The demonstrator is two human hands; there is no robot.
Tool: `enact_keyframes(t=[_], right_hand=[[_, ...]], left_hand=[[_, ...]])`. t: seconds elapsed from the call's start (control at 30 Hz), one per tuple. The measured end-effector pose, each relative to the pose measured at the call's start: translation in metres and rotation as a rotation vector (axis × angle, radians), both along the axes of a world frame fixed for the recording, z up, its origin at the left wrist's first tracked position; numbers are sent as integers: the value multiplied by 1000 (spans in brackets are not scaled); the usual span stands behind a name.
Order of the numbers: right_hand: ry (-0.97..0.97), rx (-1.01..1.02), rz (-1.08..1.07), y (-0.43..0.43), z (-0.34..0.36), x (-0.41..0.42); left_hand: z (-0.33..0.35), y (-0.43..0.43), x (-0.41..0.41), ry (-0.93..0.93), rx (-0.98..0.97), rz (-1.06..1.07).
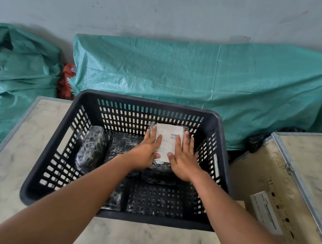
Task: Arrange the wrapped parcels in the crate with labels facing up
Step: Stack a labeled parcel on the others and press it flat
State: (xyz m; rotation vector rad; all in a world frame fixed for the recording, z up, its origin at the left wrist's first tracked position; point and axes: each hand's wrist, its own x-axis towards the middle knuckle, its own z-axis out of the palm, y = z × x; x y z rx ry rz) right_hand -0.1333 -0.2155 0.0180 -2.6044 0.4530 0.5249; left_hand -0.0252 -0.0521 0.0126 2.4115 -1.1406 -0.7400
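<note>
A black slotted plastic crate [89,101] stands on a wooden table. Inside at the back right lies a black-wrapped parcel [170,132] with its white label facing up. My left hand [147,153] and my right hand [183,161] both lie flat on it, fingers spread over the label's left and right sides. Another black-wrapped parcel [91,148] stands on edge at the crate's left. A flat one [124,141] lies in the middle, partly hidden by my left arm. More wrapped parcels sit beneath and in front, one [115,198] near the front wall.
The crate sits on a pale wooden table [6,184] with metal edging. A second wooden case [291,178] with a white label stands at the right. Green woven sacks [202,76] lean against the wall behind, another [8,83] at the left.
</note>
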Motion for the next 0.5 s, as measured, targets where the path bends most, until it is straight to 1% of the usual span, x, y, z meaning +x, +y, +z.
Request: enact_keyframes(t=[0.17,0.43,0.5], right_hand=[[27,16,-2,-2,1,4],[44,-5,-29,3,9,0],[43,-17,-46,6,11,-3]], left_hand=[[6,-4,4,33,15,9],[18,-5,-11,-7,49,95],[23,1,-18,-4,19,122]])
